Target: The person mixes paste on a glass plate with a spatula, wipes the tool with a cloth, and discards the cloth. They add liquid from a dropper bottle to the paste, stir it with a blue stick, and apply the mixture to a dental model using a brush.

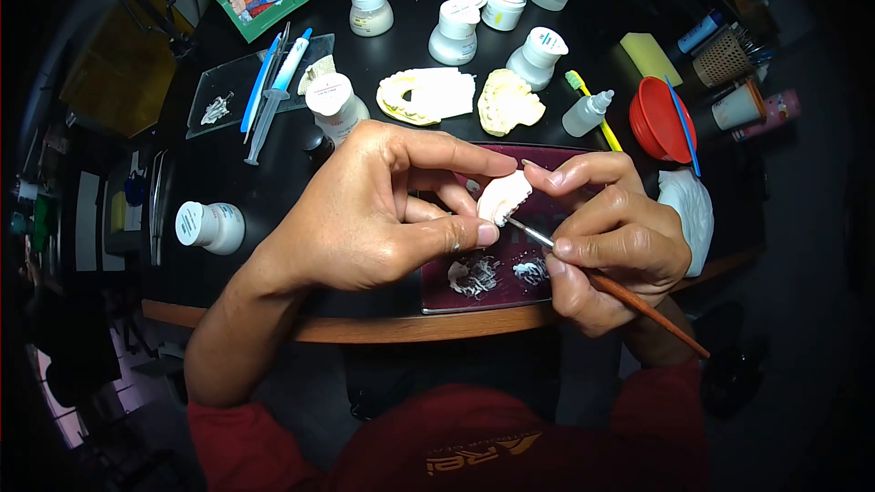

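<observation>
My left hand pinches a small whitish dental piece between thumb and fingers, above the dark red mixing plate. My right hand grips a thin brush with an orange-brown wooden handle and a metal ferrule. The brush tip is at the lower right edge of the dental piece; whether it touches is hard to tell. My right index finger reaches close to the piece's top. Beneath the hands, two smears of white paste lie on the plate. The piece's far side is hidden.
Behind my hands stand several white-capped jars, yellowish dental casts, a dropper bottle and a red rubber bowl. A glass slab with tools lies left, near a green box. A white cloth sits right.
</observation>
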`<state>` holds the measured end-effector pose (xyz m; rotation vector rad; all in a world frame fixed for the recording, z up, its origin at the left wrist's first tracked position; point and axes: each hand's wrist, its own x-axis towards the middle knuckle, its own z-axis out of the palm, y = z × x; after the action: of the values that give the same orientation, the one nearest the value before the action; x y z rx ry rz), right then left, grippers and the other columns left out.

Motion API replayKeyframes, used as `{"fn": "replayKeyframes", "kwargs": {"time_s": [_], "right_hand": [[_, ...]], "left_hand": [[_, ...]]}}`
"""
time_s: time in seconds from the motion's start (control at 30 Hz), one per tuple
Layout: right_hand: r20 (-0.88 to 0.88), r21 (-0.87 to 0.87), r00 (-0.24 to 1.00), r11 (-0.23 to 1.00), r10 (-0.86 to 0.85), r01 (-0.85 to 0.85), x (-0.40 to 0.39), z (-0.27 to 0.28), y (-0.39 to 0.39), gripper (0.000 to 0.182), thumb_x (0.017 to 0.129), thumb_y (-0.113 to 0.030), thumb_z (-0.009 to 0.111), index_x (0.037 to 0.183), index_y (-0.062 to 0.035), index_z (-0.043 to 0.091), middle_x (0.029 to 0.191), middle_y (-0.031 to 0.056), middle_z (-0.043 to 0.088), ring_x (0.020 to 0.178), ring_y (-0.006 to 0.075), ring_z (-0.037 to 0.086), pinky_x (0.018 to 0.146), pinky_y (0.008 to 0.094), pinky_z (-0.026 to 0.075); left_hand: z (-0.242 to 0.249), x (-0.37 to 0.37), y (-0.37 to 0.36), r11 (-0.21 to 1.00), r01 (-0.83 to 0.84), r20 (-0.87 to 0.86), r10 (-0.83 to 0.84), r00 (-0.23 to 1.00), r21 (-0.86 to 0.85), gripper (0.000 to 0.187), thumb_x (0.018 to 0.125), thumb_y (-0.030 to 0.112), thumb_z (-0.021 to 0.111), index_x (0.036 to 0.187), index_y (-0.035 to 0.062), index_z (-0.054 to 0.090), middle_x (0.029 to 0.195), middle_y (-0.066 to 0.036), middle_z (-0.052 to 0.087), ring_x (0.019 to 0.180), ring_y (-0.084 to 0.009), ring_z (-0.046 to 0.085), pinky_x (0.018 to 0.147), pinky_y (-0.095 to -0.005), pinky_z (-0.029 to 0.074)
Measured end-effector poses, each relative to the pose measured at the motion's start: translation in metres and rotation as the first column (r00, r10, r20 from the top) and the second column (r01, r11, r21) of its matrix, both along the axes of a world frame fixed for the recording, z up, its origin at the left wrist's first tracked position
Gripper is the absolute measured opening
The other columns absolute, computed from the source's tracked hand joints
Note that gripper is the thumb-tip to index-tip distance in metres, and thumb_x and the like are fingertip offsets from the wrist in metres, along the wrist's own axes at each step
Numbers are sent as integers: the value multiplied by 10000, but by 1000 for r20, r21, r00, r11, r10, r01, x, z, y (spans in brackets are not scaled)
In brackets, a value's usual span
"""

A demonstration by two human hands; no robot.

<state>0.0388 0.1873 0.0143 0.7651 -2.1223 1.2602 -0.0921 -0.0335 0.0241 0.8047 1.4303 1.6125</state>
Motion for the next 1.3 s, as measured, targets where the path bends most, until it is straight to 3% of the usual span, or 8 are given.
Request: {"fn": "replayKeyframes", "kwargs": {"time_s": [0.1,0.23,0.33,0.57,0.7,1.1,1.27,1.3], "right_hand": [[12,9,1000,1000,-5,5,1,1,0,245,730,83,679,955,-13,689,811,104,662,1093,353,626,994,609,608],[-35,-28,998,998,-51,50,-3,2,-6,213,651,83,732,835,-21,705,747,67,662,984,354,717,830,430,620],[-21,-39,998,998,-56,55,-3,1,-5,195,649,80,723,812,-22,691,734,65,651,978,353,715,820,425,629],[-9,-26,999,998,-54,54,-3,1,-6,188,653,77,720,810,-20,687,725,68,644,986,353,713,825,421,638],[71,21,997,1000,16,-18,0,5,-3,182,739,90,677,890,-11,665,797,103,630,1084,361,628,973,609,621],[46,28,999,999,26,-28,0,2,-4,162,726,81,686,868,4,681,776,105,630,1051,370,644,962,607,623],[65,7,998,1000,4,-4,3,9,2,224,742,70,684,933,-45,662,771,81,625,1084,330,600,996,604,597],[61,12,997,999,-37,36,9,13,6,221,742,56,682,932,-55,660,758,64,626,1024,295,583,973,555,564]], "left_hand": [[1,0,0,1000,0,-13,0,1000,-14,461,862,-131,763,1314,-116,672,1089,-170,713,905,-142,735,816,-246,654],[1,-1,0,1000,2,-64,-4,998,-28,472,844,-157,763,1306,-115,677,1085,-170,702,912,-156,741,811,-251,659],[1,2,1,1000,-4,-118,3,993,-7,479,827,-175,766,1296,-111,685,1107,-176,690,915,-169,746,807,-256,663],[1,3,2,1000,1,-179,2,984,17,476,816,-170,782,1279,-97,703,1121,-190,686,913,-179,749,788,-256,669],[3,3,2,1000,9,-192,-10,981,-2,478,813,-165,788,1279,-92,706,1114,-188,687,912,-178,752,779,-250,667],[2,3,2,1000,-5,-159,0,987,-27,466,815,-165,786,1270,-104,704,1094,-175,685,923,-179,755,792,-254,658],[2,3,1,998,-45,-224,36,974,-35,429,825,-131,789,1246,-96,716,1057,-146,705,872,-136,742,747,-220,634],[0,4,2,998,-62,-254,59,966,-4,403,836,-98,793,1233,-82,725,1011,-120,722,829,-109,738,720,-199,619]]}}
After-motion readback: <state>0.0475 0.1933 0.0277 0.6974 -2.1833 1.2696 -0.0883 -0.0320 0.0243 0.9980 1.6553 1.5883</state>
